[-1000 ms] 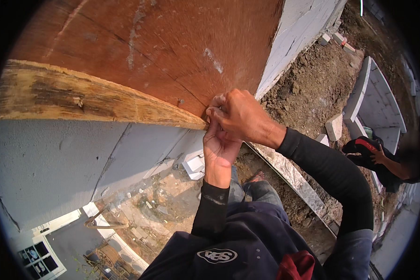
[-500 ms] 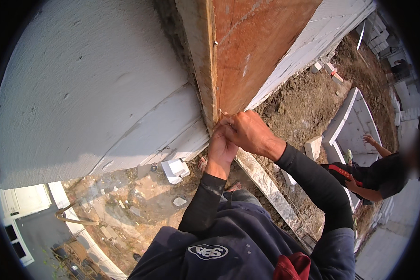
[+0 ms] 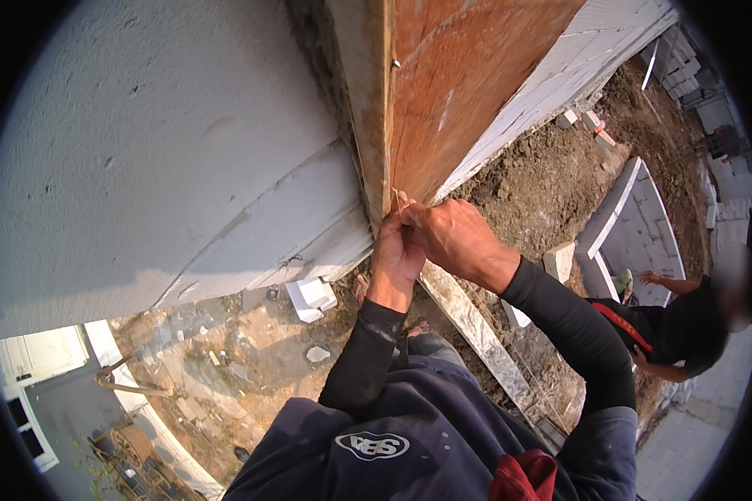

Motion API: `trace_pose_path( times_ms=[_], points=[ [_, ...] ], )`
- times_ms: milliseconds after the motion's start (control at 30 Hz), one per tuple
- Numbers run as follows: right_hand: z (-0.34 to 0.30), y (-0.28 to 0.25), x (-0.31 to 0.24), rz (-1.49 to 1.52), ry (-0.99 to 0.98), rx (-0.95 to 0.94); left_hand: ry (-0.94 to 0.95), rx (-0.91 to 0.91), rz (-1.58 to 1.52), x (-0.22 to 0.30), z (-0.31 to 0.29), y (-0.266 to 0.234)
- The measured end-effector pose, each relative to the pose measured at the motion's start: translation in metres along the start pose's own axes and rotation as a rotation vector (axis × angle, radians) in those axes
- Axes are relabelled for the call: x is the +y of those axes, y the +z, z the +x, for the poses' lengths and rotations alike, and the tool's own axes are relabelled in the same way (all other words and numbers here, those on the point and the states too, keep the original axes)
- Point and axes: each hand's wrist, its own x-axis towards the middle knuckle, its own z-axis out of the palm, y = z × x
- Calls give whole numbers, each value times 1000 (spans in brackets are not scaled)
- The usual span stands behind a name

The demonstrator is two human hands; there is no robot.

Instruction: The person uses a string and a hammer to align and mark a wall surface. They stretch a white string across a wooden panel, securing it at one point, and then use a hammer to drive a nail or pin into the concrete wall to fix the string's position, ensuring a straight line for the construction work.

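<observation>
My left hand (image 3: 399, 259) and my right hand (image 3: 461, 240) meet at the lower end of a timber corner, fingertips pinched close together. A thin pale string (image 3: 395, 194) shows at the fingertips, against the edge of a reddish-brown plywood panel (image 3: 468, 75). Both hands are closed on it; their fingers partly hide it. Left of the panel, a narrow wooden board (image 3: 363, 92) runs along the grey-white wall (image 3: 167, 159). A nail (image 3: 395, 64) sticks out of the timber edge above my hands.
Below, a long plank (image 3: 476, 334) slopes over rough soil (image 3: 543, 184). White block pieces (image 3: 311, 298) lie near my feet. At right, a co-worker (image 3: 685, 326) in dark clothes stands beside a low block wall (image 3: 614, 209). A metal-framed stack (image 3: 134, 459) stands lower left.
My hands stay together at the timber edge, with the fingers shifted slightly. The view has moved a little. At right, the co-worker's arms have moved.
</observation>
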Motion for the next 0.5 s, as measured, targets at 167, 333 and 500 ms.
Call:
trace_pose_path(
  times_ms=[167,333,500],
  points=[
    [5,5,-5,-1,52,-45,51,221,99,-20,-27,43],
    [25,6,18,514,137,-38,50,163,192,-20,-33,24],
    [37,3,50,1453,673,-23,53,283,140,-22,-19,36]
  ],
)
